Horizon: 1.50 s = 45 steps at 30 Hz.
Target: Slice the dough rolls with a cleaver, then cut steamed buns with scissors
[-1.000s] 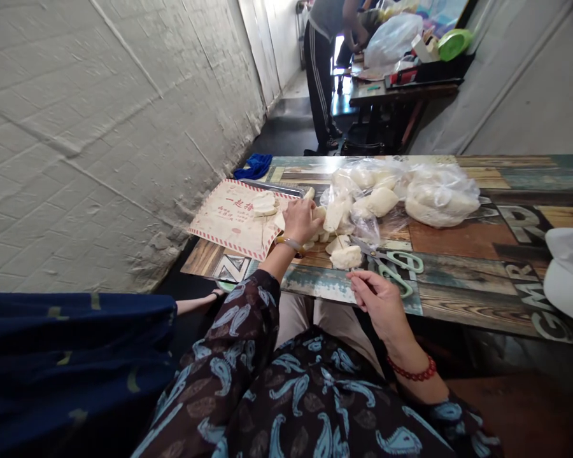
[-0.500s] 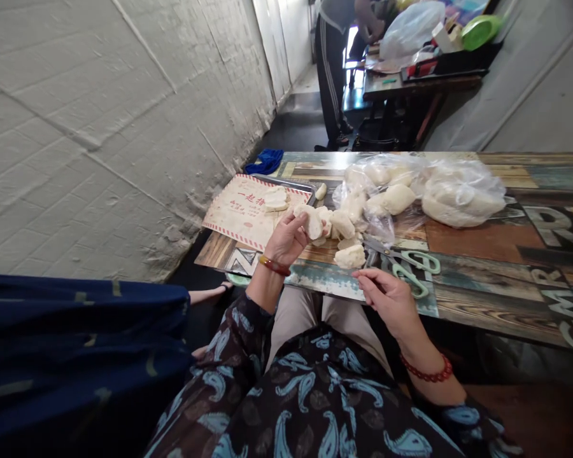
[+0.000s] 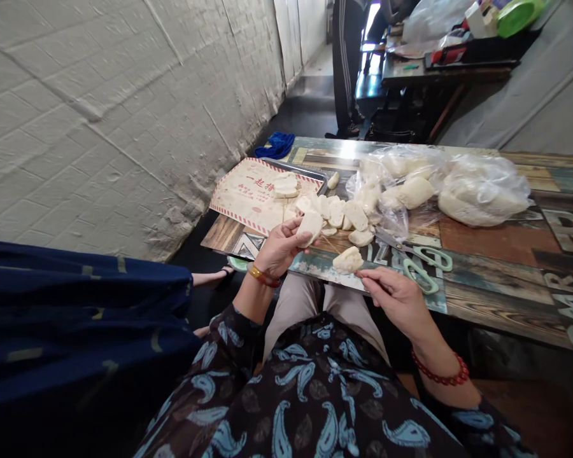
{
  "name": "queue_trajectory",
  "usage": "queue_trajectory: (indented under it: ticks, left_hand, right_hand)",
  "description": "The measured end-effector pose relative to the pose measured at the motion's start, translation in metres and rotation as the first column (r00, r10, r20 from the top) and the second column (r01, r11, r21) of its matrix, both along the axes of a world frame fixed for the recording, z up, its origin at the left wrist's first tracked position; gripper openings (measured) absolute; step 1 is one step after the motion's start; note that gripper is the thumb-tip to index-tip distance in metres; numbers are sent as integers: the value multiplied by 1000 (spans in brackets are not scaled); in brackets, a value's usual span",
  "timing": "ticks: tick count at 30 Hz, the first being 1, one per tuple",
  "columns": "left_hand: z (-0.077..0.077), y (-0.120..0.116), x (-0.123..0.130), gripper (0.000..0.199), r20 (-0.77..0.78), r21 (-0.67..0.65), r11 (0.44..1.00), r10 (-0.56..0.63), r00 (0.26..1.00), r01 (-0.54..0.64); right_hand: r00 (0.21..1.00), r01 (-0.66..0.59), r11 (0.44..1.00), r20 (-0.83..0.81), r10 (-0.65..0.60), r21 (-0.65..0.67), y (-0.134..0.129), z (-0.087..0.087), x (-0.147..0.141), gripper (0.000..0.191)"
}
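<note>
Left hand (image 3: 281, 249) grip hides dough piece (image 3: 310, 228) lower edge.

The dough pieces (image 3: 357, 216) look matt and faintly rough, beside a glossy, crinkled clear plastic bag (image 3: 482, 191). The paper sheet (image 3: 248, 197) is matt on a shiny metal tray (image 3: 300, 167). The bench top (image 3: 496, 236) shows worn, wood-grained planks. The scissors (image 3: 414, 278) have smooth green plastic handles. The painted brick wall (image 3: 100, 146) is rough.
</note>
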<state>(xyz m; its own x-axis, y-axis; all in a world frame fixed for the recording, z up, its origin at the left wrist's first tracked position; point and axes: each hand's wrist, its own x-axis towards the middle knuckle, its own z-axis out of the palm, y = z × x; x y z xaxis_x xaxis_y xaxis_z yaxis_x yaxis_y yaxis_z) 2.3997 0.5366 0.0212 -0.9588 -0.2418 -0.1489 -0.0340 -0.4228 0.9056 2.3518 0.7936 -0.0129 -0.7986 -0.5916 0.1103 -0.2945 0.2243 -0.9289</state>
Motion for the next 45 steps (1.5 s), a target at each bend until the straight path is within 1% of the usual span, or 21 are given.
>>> queue_trajectory:
  ticks: [1, 3, 7, 11, 15, 20, 26, 33, 38, 42, 45]
  left_hand:
    - [-1, 0, 0, 45, 3, 3, 1000, 12, 1000, -12]
    - [-2, -1, -1, 41, -4, 9, 999, 36, 999, -36]
    - [-7, 3, 0, 47, -10, 5, 997, 77, 997, -77]
    - [-17, 11, 2, 49, 21, -4, 996, 88, 996, -88]
    - [-23, 16, 2, 51, 25, 50, 994, 93, 995, -94]
    - [-20, 13, 4, 56, -11, 109, 985, 135, 991, -133]
    - [-15, 12, 6, 75, -56, 98, 987, 134, 989, -128]
    - [-14, 11, 5, 72, -49, 54, 987, 157, 986, -154]
    - [-15, 10, 3, 68, -55, 60, 985, 166, 985, -163]
    - [-17, 10, 1, 75, -78, -5, 983, 184, 980, -185]
    - [-20, 9, -1, 71, -101, -51, 974, 216, 971, -222]
  right_hand:
    - [1000, -13, 1000, 6, 13, -5, 0, 0, 1, 25]
    - [999, -26, 999, 30, 26, -28, -1, 1, 4, 26]
    - [996, -18, 998, 85, 22, -54, -2, -2, 10, 26]
    - [994, -15, 999, 107, 21, -51, -1, -7, 13, 24]
    - [993, 9, 999, 122, -3, -48, 1, -12, 13, 23]
    - [990, 7, 999, 138, 0, -47, -2, -12, 12, 24]
    - [992, -4, 998, 129, 12, -60, -6, -11, 12, 22]
    - [993, -7, 998, 121, 14, -60, -8, -11, 11, 23]
    - [996, -14, 998, 90, 19, -55, -9, -9, 10, 22]
    - [997, -19, 998, 73, 24, -68, -11, -7, 9, 22]
    - [998, -20, 997, 63, 25, -69, -11, -6, 9, 22]
